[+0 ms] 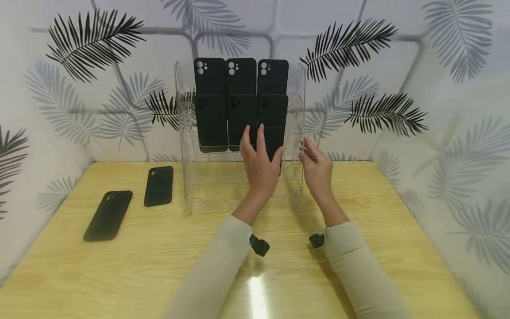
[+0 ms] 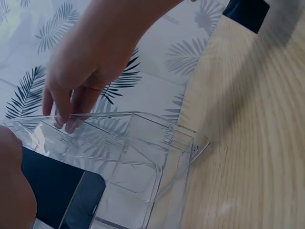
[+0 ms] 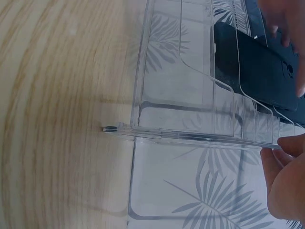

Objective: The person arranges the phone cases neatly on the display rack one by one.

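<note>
A clear acrylic display rack (image 1: 187,177) stands on the table with tiers of black phone cases (image 1: 210,117), all showing camera cutouts in the top row. My left hand (image 1: 260,170) is at the front of the right column, its thumb and fingers about a lower black phone case (image 1: 274,137); the palm hides part of that case. In the left wrist view, only part of this hand (image 2: 14,183) shows at the left edge. My right hand (image 1: 318,170) pinches the rack's right side panel (image 3: 190,137) between thumb and fingers.
Two more black phone cases, one nearer the front (image 1: 107,216) and one closer to the rack (image 1: 158,186), lie flat on the left of the wooden table (image 1: 159,266). Behind the rack is a leaf-patterned wall (image 1: 358,57). Both wrists wear small black cameras (image 1: 260,245).
</note>
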